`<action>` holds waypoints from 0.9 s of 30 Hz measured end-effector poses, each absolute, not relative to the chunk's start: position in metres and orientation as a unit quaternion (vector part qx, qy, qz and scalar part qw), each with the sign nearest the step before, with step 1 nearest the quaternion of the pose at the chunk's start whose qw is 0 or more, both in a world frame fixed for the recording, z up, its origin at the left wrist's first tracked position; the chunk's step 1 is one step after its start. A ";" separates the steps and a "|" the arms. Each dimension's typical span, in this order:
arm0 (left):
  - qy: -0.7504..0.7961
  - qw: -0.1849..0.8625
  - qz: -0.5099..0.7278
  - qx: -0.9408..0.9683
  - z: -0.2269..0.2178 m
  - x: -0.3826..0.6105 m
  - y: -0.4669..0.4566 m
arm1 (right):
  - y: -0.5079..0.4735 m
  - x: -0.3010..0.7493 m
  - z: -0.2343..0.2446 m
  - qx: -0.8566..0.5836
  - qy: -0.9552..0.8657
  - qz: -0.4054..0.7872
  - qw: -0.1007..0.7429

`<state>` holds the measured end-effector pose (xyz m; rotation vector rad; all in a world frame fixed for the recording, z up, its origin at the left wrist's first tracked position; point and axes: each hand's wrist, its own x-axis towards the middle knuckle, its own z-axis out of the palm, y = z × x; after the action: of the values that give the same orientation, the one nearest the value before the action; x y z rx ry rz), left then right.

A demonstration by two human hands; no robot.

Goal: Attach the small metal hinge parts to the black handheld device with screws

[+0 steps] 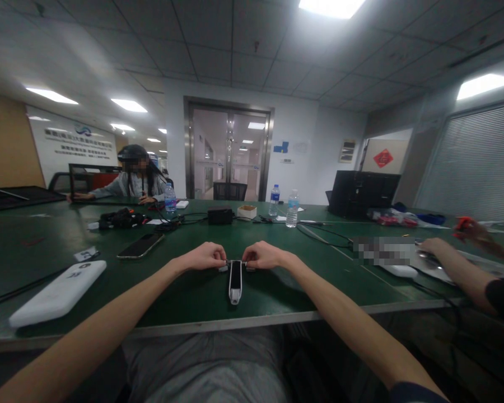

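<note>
Both my arms reach out over a green table [46, 240]. My left hand [205, 256] and my right hand [262, 256] are curled shut, and each pinches one end of a thin metal pin at the far end of a small black and silver device [234, 281]. The device lies lengthwise on the table, pointing toward me. What the pin is exactly is too small to tell.
A white power bank [59, 293] and a dark phone [141, 245] lie at left. Cables, a black box [220, 215] and two water bottles [292, 208] stand farther back. One person sits at the far left; another person's arm [453, 263] reaches in at right.
</note>
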<state>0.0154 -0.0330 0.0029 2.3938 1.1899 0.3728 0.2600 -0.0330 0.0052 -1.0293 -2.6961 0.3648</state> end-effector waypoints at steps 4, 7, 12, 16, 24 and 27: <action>0.425 0.212 0.133 0.870 0.001 0.015 -0.031 | -0.031 0.259 0.002 -0.353 -0.918 0.130 0.129; 0.419 0.218 0.140 0.870 -0.001 0.014 -0.030 | -0.032 0.258 0.002 -0.353 -0.917 0.131 0.135; 0.425 0.192 0.134 0.874 0.002 0.013 -0.031 | -0.033 0.258 0.003 -0.352 -0.916 0.137 0.135; 0.412 0.170 0.129 0.886 0.004 0.013 -0.032 | -0.031 0.258 0.001 -0.349 -0.916 0.135 0.142; 0.418 0.180 0.144 0.879 0.003 0.012 -0.030 | -0.030 0.258 -0.001 -0.348 -0.916 0.140 0.145; 0.420 0.183 0.138 0.878 0.005 0.013 -0.032 | -0.030 0.258 0.000 -0.349 -0.916 0.135 0.147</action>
<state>0.0129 -0.0324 0.0052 2.4778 1.1854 0.3896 0.2577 -0.0302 -0.0003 -1.0038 -2.6359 0.3873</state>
